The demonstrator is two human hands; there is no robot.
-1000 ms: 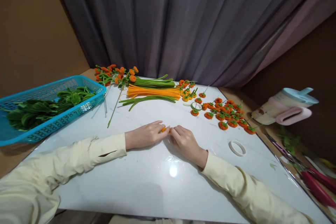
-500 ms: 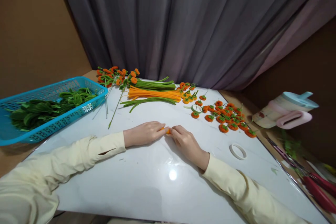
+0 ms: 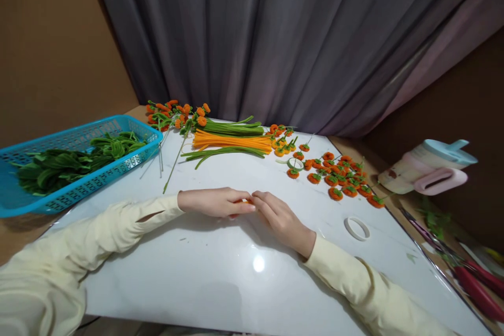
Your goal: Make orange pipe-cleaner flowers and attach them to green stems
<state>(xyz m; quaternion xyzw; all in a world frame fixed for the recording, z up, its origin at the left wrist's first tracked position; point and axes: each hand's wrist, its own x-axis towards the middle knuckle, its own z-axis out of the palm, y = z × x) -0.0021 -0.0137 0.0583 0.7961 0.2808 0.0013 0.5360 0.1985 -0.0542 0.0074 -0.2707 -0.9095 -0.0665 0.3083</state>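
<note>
My left hand [image 3: 218,202] and my right hand [image 3: 280,220] meet above the middle of the white table [image 3: 189,278]. Both have their fingers closed on a small orange chenille piece [image 3: 247,201], mostly hidden by the fingertips. Beyond the hands lies a bundle of orange chenille stems [image 3: 232,140]. Green chenille stems [image 3: 230,127] lie behind that bundle, and a few more [image 3: 224,153] in front of it. To the right are several orange chenille flower heads [image 3: 335,193] with green centres, and some yellow-orange ones [image 3: 280,145].
A blue basket [image 3: 98,172] holding green chenille leaves stands at the left. Stemmed orange flowers [image 3: 201,118] lie at the back left. Rightward are a white tape roll [image 3: 357,228], a green tape roll [image 3: 295,164], a lidded cup [image 3: 409,168] and red-handled pliers [image 3: 478,289].
My left hand has turned and its fingers have stretched further over the orange piece, which now shows less. My right hand has shifted only slightly.
</note>
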